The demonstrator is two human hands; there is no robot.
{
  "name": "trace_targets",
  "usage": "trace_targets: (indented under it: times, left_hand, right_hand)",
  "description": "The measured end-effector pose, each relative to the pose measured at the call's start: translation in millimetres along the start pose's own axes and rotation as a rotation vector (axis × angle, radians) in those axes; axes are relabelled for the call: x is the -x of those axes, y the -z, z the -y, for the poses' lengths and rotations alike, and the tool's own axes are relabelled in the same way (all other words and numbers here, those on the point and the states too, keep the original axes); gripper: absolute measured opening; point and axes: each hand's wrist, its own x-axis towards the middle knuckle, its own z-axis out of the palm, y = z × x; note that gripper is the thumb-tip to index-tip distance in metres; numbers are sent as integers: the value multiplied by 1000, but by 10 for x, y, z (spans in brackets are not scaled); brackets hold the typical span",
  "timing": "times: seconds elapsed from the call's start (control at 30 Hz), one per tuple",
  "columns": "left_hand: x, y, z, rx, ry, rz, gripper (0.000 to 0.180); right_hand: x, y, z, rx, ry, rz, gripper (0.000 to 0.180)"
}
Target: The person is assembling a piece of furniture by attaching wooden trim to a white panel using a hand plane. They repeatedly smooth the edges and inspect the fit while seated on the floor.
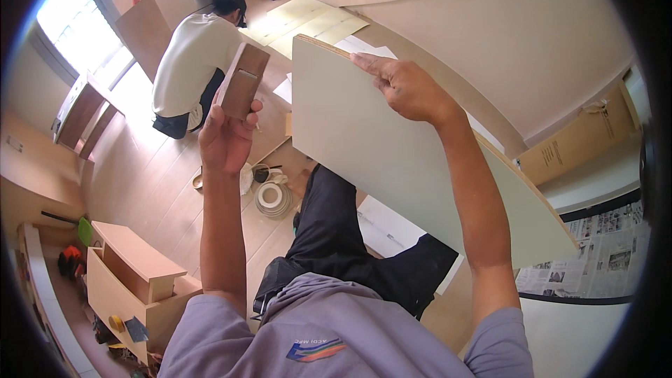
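Raised in my left hand is a wooden hand plane, a brown block tilted upright with a narrow slot across its face. The fingers and thumb wrap round its lower end. A large pale grey-white plywood panel slants across in front of me, over my legs, its layered edge facing up and away. My right hand is on that edge, near the panel's far left corner. Its index finger stretches along the edge while the other fingers curl against the panel.
Ahead to the left, a person crouches facing away. Rolls of edging tape lie on the floor near my knee. A wooden drawer box stands at left, a cardboard box at right. Pale sheets cover the far floor.
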Motion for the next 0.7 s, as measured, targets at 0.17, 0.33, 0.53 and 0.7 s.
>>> trace_targets:
  times: [0.17,0.33,0.53,0.7]
  left_hand:
    - [-54,135,-65,-20,-96,121,80]
    - [-69,63,-107,213,-148,195,87]
    - [17,205,235,376,-242,-290,88]
    - [35,678,449,642,-238,-543,81]
  right_hand:
    - [87,-114,113,70,84,-134,49]
    - [142,-137,194,41,108,-156,45]
    - [190,-164,283,79,122,-174,44]
    - [215,-172,315,61,105,-162,44]
